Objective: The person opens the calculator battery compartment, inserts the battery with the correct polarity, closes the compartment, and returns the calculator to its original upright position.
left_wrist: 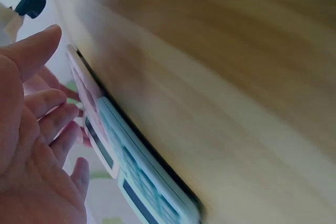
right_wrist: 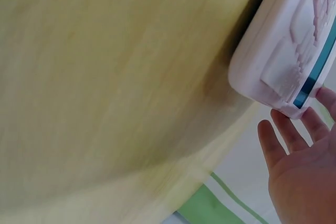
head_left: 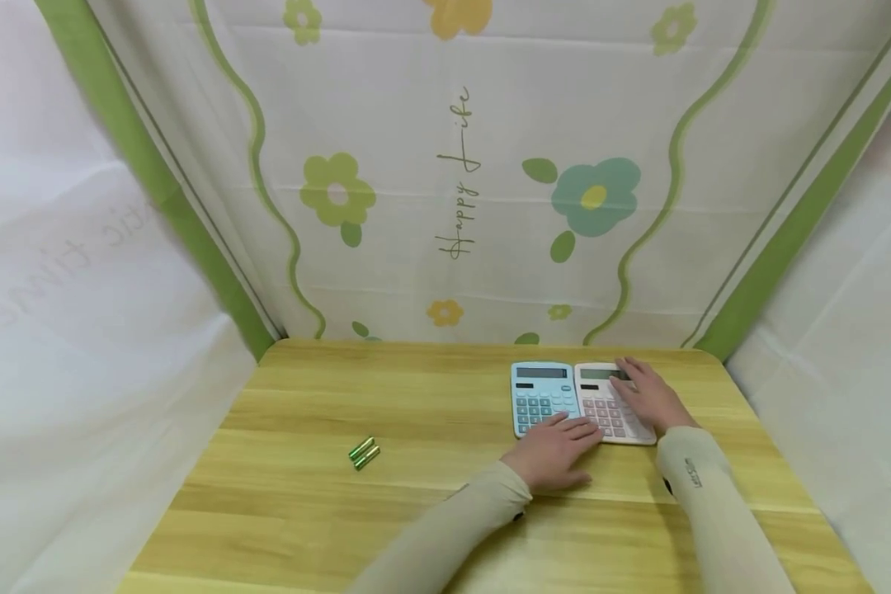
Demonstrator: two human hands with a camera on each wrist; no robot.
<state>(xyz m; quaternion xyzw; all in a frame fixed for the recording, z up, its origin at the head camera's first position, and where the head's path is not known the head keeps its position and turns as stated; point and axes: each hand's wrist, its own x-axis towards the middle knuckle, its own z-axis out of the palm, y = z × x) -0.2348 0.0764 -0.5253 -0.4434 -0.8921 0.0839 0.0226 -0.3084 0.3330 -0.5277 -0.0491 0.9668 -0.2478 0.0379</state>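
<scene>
A light blue calculator (head_left: 542, 385) and a pale pink calculator (head_left: 603, 404) lie side by side on the wooden table, their edges about touching. My left hand (head_left: 553, 452) is at their near edge, with fingers extended over the lower keys; the left wrist view shows its palm and spread thumb beside the blue calculator (left_wrist: 139, 166). Over the upper right part of the pink calculator is my right hand (head_left: 649, 396), covering some of its display and keys. In the right wrist view its fingers (right_wrist: 286, 132) reach to the display end of the pink calculator (right_wrist: 268, 61).
Two green-and-gold batteries (head_left: 365, 453) lie next to each other on the left half of the table (head_left: 282, 511). A white curtain with flowers (head_left: 416, 272) hangs behind the table's far edge, and white cloth hangs at both sides.
</scene>
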